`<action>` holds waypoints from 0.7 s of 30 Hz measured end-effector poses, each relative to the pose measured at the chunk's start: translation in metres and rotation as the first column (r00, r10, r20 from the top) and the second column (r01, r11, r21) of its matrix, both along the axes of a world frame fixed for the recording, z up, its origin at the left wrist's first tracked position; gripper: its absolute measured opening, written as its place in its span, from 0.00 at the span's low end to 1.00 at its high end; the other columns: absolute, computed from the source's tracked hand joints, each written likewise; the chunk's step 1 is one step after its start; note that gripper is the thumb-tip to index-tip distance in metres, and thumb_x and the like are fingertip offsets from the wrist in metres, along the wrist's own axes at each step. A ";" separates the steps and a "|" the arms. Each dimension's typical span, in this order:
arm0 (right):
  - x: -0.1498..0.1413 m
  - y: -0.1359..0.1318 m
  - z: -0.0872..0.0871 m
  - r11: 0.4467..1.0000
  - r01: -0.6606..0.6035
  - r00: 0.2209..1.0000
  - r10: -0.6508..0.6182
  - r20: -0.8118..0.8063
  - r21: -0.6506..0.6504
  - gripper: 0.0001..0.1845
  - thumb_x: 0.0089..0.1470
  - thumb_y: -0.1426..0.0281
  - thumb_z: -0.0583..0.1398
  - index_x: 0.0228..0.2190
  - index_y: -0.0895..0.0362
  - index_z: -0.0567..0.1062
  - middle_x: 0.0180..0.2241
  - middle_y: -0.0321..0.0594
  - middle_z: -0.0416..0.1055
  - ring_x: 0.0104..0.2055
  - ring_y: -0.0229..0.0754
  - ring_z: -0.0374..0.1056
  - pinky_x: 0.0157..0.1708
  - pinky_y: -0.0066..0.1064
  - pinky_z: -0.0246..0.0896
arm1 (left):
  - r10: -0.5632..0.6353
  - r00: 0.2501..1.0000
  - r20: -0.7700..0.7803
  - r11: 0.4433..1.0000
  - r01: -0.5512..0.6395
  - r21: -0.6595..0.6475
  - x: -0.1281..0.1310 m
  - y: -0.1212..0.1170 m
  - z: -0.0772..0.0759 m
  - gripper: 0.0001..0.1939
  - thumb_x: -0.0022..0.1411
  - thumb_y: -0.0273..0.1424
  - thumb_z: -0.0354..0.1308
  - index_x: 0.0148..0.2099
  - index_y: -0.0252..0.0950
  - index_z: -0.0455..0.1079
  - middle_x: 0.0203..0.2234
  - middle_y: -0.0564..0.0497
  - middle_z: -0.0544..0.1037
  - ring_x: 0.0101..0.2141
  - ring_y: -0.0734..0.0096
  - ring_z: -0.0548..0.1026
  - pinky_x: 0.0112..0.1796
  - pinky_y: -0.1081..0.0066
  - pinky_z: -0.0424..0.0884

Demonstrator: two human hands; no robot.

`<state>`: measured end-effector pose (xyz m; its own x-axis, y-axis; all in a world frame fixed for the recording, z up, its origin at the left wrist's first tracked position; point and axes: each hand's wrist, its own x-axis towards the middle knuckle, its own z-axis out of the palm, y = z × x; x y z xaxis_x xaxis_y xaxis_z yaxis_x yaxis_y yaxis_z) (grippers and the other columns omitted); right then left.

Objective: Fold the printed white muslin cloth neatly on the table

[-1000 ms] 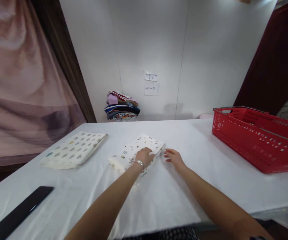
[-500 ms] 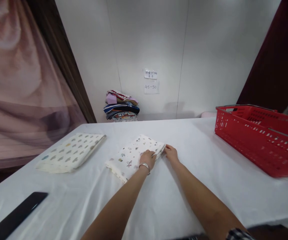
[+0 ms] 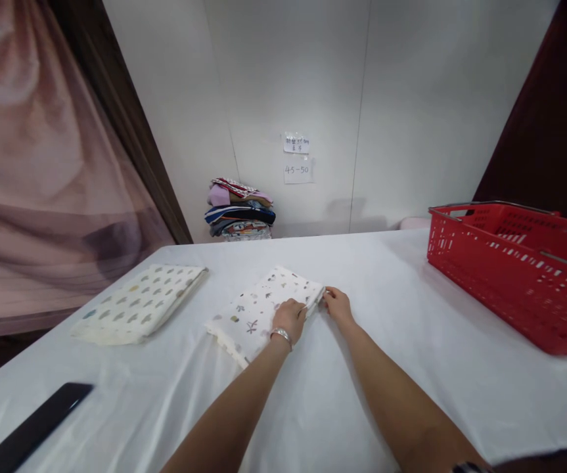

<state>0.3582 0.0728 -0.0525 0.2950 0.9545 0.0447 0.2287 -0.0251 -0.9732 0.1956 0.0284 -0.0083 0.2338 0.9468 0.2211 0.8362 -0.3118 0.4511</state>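
A folded white cloth with small printed figures (image 3: 258, 309) lies in the middle of the white table (image 3: 411, 368). My left hand (image 3: 290, 316), with a silver bracelet at the wrist, rests on the cloth's near right part, fingers curled on the fabric. My right hand (image 3: 337, 303) pinches the cloth's right corner. A second folded cloth with grey and yellow spots (image 3: 138, 310) lies to the left, apart from both hands.
A red plastic basket (image 3: 514, 269) stands at the right side of the table. A black flat object (image 3: 31, 427) lies at the near left edge. A pile of folded clothes (image 3: 238, 210) sits behind the table by the wall. A pink curtain (image 3: 41, 164) hangs at left.
My right hand has moved left from the bare table to the printed cloth's right corner and closed on it. My left hand has stayed on the cloth.
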 end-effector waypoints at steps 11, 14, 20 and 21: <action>0.000 -0.003 0.007 1.000 -0.024 0.994 0.023 -0.103 -0.015 0.22 0.45 0.64 0.55 0.42 0.62 0.73 0.27 0.41 0.72 0.20 0.36 0.63 0.13 0.25 0.55 | -0.035 0.993 -0.109 0.998 0.041 0.054 0.002 -0.002 -0.003 0.14 0.62 0.33 0.45 0.37 0.40 0.73 0.34 0.50 0.72 0.37 0.70 0.67 0.40 0.70 0.61; 0.002 0.001 0.006 1.000 0.015 0.998 -0.015 -0.060 0.004 0.26 0.46 0.61 0.55 0.46 0.61 0.70 0.36 0.45 0.71 0.25 0.39 0.66 0.16 0.26 0.59 | -0.021 0.989 -0.149 0.998 0.030 0.054 0.003 -0.003 -0.002 0.14 0.62 0.33 0.45 0.39 0.40 0.72 0.35 0.50 0.72 0.38 0.69 0.66 0.40 0.70 0.61; 0.003 0.012 0.010 0.991 -0.047 0.966 0.013 0.259 0.127 0.17 0.46 0.63 0.55 0.37 0.58 0.76 0.41 0.44 0.71 0.42 0.43 0.66 0.43 0.32 0.60 | -0.010 0.988 -0.154 0.998 0.019 0.053 0.004 -0.004 -0.001 0.13 0.61 0.33 0.46 0.41 0.40 0.72 0.36 0.50 0.72 0.38 0.68 0.67 0.41 0.69 0.62; 0.003 0.013 0.011 0.991 -0.065 0.960 0.029 0.277 0.120 0.17 0.46 0.64 0.55 0.36 0.58 0.76 0.40 0.43 0.71 0.42 0.43 0.66 0.44 0.32 0.59 | -0.006 0.989 -0.149 0.998 0.015 0.055 0.004 -0.004 -0.001 0.13 0.61 0.33 0.46 0.41 0.40 0.72 0.36 0.50 0.72 0.38 0.68 0.67 0.41 0.69 0.62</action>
<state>0.3611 0.0862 -0.0420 0.2092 0.9483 0.2388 0.4852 0.1114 -0.8673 0.1992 0.0245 -0.0090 0.2777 0.9312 0.2360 0.8892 -0.3421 0.3036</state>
